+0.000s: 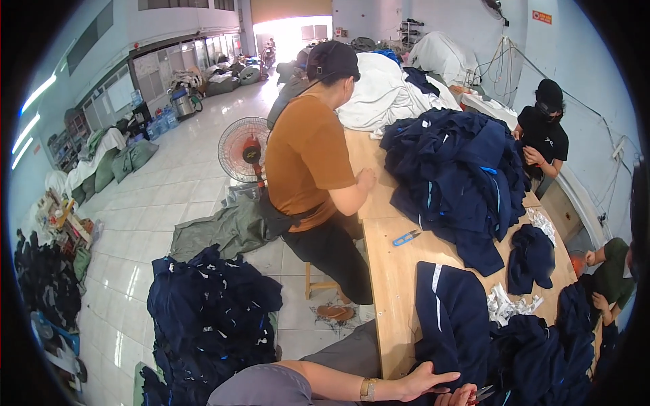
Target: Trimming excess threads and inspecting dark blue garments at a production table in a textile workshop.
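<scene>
A navy garment with a white stripe lies flat on the wooden table in front of me. My left hand, a gold bracelet on its wrist, rests on the garment's near edge with fingers spread and holds nothing. Only part of my right hand shows at the bottom edge, just right of the left hand. Its fingers are closed around small metal thread snips over the same garment.
A person in an orange-brown shirt sits on a stool at the table's left side. A big heap of navy garments, blue snips and white tags lie on the table. More navy garments lie on the floor by a fan. Two other people work at the right.
</scene>
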A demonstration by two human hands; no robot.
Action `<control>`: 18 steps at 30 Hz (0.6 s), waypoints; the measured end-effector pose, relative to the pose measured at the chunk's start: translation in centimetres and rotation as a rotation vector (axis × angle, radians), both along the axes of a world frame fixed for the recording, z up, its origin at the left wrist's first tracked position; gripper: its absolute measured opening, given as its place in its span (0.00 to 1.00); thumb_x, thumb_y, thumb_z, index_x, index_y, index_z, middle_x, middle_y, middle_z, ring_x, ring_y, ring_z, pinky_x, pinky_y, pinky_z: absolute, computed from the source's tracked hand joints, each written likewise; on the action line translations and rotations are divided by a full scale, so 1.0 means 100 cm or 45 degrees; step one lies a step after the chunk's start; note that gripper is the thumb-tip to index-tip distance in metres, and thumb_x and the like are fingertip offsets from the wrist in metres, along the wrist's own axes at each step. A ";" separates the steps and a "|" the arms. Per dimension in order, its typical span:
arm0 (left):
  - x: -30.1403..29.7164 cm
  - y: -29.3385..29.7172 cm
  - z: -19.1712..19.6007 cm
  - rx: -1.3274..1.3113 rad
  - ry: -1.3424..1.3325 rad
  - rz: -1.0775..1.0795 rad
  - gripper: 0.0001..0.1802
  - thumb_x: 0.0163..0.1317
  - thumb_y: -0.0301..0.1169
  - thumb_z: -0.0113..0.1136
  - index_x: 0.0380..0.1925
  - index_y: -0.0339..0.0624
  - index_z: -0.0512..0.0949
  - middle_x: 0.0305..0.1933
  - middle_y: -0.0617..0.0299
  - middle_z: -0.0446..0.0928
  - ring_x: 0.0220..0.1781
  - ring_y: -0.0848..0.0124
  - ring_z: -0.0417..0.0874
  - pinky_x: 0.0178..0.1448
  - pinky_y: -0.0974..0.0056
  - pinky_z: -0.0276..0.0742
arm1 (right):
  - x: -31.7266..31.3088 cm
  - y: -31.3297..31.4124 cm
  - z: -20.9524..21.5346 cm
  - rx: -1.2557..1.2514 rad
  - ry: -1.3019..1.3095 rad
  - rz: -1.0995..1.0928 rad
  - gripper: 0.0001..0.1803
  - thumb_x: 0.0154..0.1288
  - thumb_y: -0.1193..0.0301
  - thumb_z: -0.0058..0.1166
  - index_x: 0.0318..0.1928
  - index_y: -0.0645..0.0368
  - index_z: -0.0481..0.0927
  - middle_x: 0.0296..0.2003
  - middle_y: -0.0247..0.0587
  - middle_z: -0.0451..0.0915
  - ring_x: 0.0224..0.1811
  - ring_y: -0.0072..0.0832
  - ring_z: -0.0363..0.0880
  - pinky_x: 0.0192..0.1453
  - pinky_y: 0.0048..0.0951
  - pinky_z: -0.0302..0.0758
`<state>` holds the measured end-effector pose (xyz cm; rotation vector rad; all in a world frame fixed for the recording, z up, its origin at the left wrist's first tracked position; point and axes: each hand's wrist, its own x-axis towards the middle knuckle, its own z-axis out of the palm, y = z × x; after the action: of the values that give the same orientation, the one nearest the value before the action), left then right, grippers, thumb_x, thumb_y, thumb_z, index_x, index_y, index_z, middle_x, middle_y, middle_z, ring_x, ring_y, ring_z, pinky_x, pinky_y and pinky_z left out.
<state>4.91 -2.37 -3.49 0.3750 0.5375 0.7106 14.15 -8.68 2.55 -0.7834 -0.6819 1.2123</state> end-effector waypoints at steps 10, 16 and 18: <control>-0.010 0.000 0.032 -0.163 0.029 0.145 0.15 0.56 0.36 0.64 0.37 0.42 0.71 0.43 0.68 0.71 0.45 0.78 0.73 0.46 0.63 0.77 | -0.017 -0.023 0.022 0.045 -0.128 0.201 0.05 0.67 0.72 0.45 0.35 0.60 0.71 0.14 0.27 0.61 0.10 0.14 0.50 0.15 0.17 0.51; -0.030 0.037 0.030 -0.268 -0.164 0.263 0.07 0.60 0.31 0.57 0.38 0.46 0.75 0.41 0.66 0.75 0.44 0.73 0.75 0.46 0.58 0.77 | -0.027 -0.014 0.052 0.110 -0.599 0.738 0.05 0.55 0.76 0.58 0.31 0.65 0.77 0.21 0.34 0.78 0.21 0.15 0.74 0.26 0.16 0.67; -0.027 0.041 0.040 -0.237 -0.051 0.237 0.06 0.62 0.32 0.55 0.39 0.48 0.75 0.41 0.66 0.76 0.46 0.73 0.76 0.47 0.57 0.77 | -0.019 -0.013 0.041 0.035 -0.533 0.571 0.14 0.53 0.65 0.62 0.32 0.65 0.77 0.15 0.25 0.66 0.16 0.12 0.60 0.20 0.17 0.55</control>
<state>2.24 1.73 0.54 0.1377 0.6006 0.8383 12.29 -9.99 6.68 -0.8996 -1.2654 1.4494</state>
